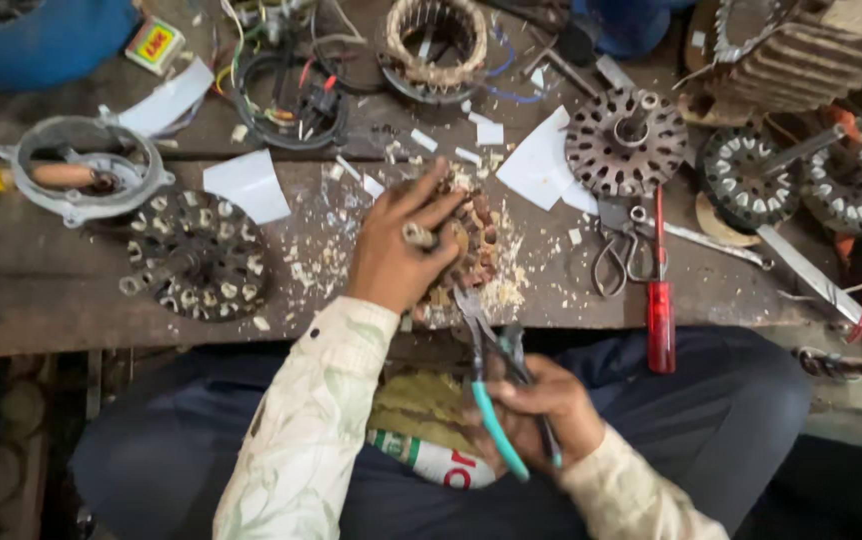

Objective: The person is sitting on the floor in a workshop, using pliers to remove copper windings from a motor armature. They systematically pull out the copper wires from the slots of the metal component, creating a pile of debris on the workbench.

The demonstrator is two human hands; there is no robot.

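Observation:
My left hand (398, 245) presses down on a round motor stator wound with copper coils (473, 250), which lies on the wooden bench near its front edge. My right hand (536, 410) grips a pair of pliers with teal handles (496, 385) over my lap. The pliers' jaws point up at the stator's near edge. Pale shavings and paper scraps lie scattered around the stator.
Another dark stator (196, 255) lies to the left, a metal housing (86, 170) behind it. A perforated rotor disc (626, 140), scissors (616, 250) and a red-handled screwdriver (660, 300) lie to the right. Wire bundles, a coil ring (438, 45) and motor parts crowd the back.

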